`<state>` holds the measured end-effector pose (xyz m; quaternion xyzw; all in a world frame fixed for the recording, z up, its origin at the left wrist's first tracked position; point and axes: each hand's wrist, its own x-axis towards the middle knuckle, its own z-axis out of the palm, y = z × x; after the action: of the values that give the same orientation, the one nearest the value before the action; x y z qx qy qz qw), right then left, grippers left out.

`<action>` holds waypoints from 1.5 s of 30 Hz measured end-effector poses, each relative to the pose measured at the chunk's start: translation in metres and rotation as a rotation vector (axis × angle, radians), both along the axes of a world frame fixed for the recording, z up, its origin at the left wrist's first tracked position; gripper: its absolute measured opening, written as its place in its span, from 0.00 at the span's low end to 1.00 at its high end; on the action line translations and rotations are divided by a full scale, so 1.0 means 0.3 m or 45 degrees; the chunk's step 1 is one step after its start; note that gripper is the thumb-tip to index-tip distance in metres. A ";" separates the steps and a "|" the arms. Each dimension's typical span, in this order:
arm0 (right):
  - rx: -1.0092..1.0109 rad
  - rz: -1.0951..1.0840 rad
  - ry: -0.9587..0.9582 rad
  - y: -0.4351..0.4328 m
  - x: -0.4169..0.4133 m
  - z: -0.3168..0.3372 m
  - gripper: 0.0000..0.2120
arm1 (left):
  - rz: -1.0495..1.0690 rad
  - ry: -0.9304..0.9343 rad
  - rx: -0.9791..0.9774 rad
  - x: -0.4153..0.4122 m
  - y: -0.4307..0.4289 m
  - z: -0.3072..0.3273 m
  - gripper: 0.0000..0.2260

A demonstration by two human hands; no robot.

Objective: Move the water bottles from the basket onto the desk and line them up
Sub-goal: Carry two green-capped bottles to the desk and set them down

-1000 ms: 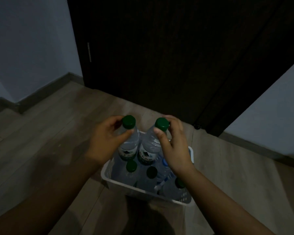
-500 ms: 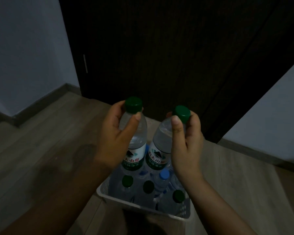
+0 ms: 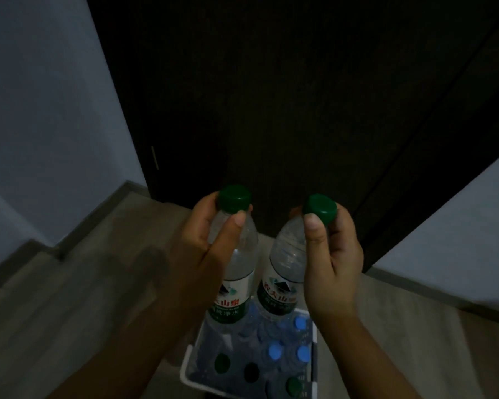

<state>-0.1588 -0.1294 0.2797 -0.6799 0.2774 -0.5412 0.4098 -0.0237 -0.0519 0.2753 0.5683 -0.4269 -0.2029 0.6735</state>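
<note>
Dim light falls on a wooden floor (image 3: 69, 312) in front of a dark door (image 3: 271, 96), with the white basket (image 3: 185, 370) on the floor at the near edge. The left hand (image 3: 199, 254) grips one green-capped bottle (image 3: 238, 283) round its neck and shoulder, thumb across the front just under the cap. The right hand (image 3: 333, 263) pinches the second green-capped bottle (image 3: 284, 269) at its cap and neck. Both bottles hang roughly upright, side by side, above the far end of the basket. Holding them high on the necks probably keeps the fingers out of the crowded basket, where blue-capped bottles (image 3: 275, 351) and other green-capped bottles (image 3: 222, 362) stand packed. No desk is in view, so the carry is not yet done.
</note>
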 end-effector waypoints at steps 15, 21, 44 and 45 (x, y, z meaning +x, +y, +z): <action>-0.106 0.010 -0.081 0.087 0.043 1.511 0.12 | -0.052 -0.152 -0.179 0.075 0.083 1.514 0.10; -0.284 0.001 -0.206 0.183 0.057 2.079 0.12 | -0.067 -0.233 -0.357 0.098 0.168 2.083 0.07; -0.235 0.769 -0.421 0.403 -0.080 2.800 0.17 | 0.365 -0.309 -0.544 -0.151 0.576 2.783 0.10; -0.233 0.828 -0.426 0.407 -0.075 2.800 0.17 | 0.412 -0.312 -0.543 -0.169 0.592 2.782 0.10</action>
<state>-0.1814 -0.0071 1.1196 -0.6686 -0.0734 -0.5088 0.5374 -0.0745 0.1258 1.1098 0.4949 -0.4418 0.0716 0.7448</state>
